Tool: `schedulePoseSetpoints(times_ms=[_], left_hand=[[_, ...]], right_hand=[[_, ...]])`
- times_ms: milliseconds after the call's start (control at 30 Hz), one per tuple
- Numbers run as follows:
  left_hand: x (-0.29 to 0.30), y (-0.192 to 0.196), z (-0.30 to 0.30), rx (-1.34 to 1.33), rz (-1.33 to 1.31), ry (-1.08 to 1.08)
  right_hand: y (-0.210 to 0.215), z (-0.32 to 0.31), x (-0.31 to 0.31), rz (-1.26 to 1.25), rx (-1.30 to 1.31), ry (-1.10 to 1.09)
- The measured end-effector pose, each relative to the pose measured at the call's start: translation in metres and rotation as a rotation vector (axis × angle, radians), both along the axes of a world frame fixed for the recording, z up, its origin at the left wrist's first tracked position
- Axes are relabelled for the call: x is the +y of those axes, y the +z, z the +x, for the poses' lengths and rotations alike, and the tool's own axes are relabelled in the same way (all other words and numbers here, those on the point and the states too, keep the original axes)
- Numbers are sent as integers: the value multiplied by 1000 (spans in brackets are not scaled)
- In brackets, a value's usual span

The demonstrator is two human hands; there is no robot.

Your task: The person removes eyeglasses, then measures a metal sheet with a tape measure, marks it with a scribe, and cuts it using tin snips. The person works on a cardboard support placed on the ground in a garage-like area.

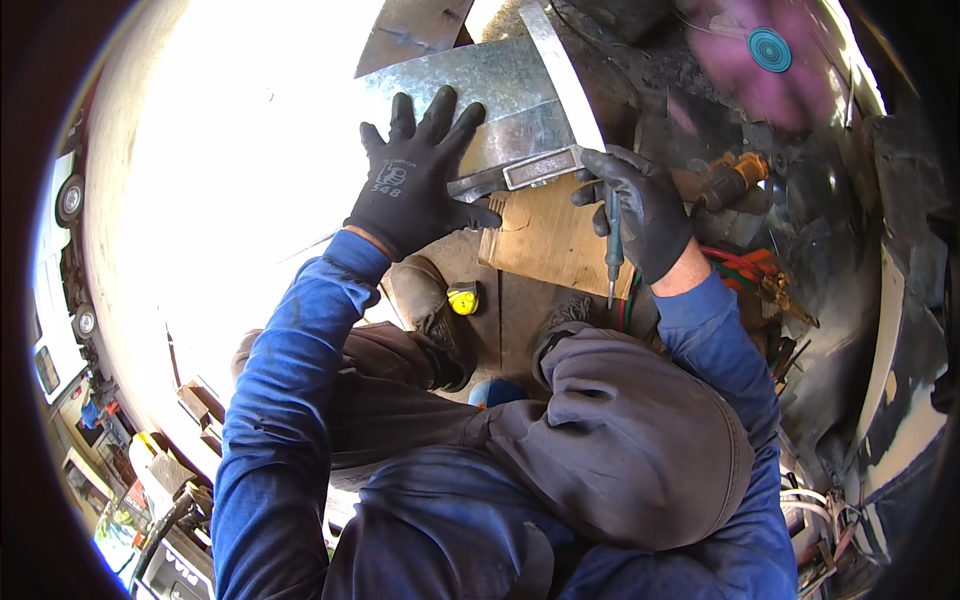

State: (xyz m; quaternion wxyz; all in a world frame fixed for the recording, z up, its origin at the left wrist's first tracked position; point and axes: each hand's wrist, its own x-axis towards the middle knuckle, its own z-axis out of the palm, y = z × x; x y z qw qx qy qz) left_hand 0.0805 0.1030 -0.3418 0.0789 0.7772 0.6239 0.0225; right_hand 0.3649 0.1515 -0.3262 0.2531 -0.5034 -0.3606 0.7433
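Note:
My left hand [405, 185], in a black glove, lies flat with fingers spread on a shiny sheet of metal [515, 125]. Its thumb is beside the stock of a try square [545, 168]. From the stock's right end the pale blade runs away from me across the sheet. My right hand [645, 210], gloved too, has its fingers closed round a slim blue-grey scriber-like tool [613, 232], whose thin point faces down toward me. Its fingertips are close to the square's right end; whether they touch it I cannot tell. A wooden board [560, 235] lies under the sheet's near edge.
A yellow tape measure [463, 298] sits on the ground beside my left shoe. To the right are an orange-and-black power tool [735, 182] and red and green hoses [745, 265] with brass fittings. Another metal sheet [410, 35] lies farther off. Strong glare fills the left.

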Motion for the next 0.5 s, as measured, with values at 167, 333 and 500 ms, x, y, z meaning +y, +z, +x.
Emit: schedulePoseSetpoints(times_ms=[167, 333, 500], left_hand=[[0, -2, 1, -3, 25, 2], [2, -1, 2, 4, 8, 8], [3, 0, 6, 29, 18, 8]], right_hand=[[-8, -5, -7, 54, -151, 19], [-16, -12, -6, 15, -204, 1], [-27, -13, -5, 13, -113, -21]])
